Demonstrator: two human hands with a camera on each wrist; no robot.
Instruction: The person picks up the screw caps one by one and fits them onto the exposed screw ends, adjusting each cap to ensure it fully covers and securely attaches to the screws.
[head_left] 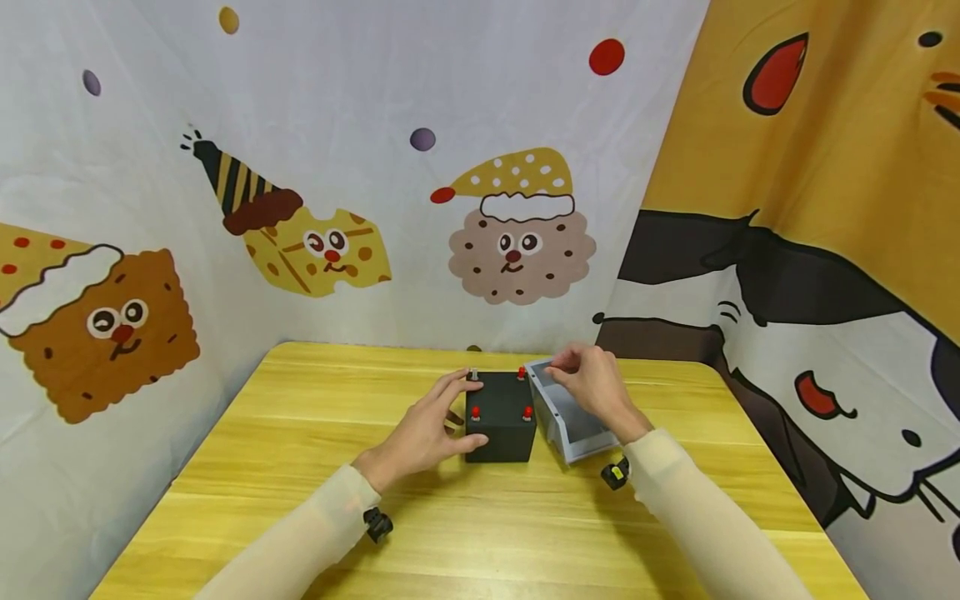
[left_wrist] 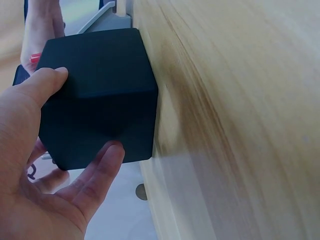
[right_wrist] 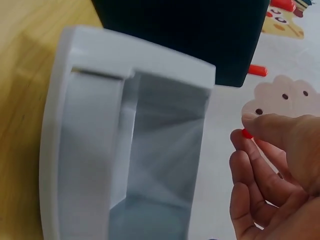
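A black box (head_left: pixel 500 442) stands on the table, with small metal posts on its top. Three posts carry red caps (head_left: pixel 476 412); the back left post (head_left: pixel 474 375) is bare metal. My left hand (head_left: pixel 427 429) holds the box from its left, thumb at the front and fingers toward the back. In the left wrist view, the thumb and fingertips touch the black box (left_wrist: pixel 100 65). Above the grey bin (head_left: pixel 558 425), my right hand (head_left: pixel 592 379) pinches a small red cap (right_wrist: pixel 247 133) between thumb and forefinger. Most of this cap is hidden by the fingertips.
The grey open-topped bin stands close beside the box's right side, its inside partly hidden by my right hand. Both stand on a yellow wooden table (head_left: pixel 300 450), toward its back edge. A printed cloth (head_left: pixel 337 75) hangs behind and along the sides.
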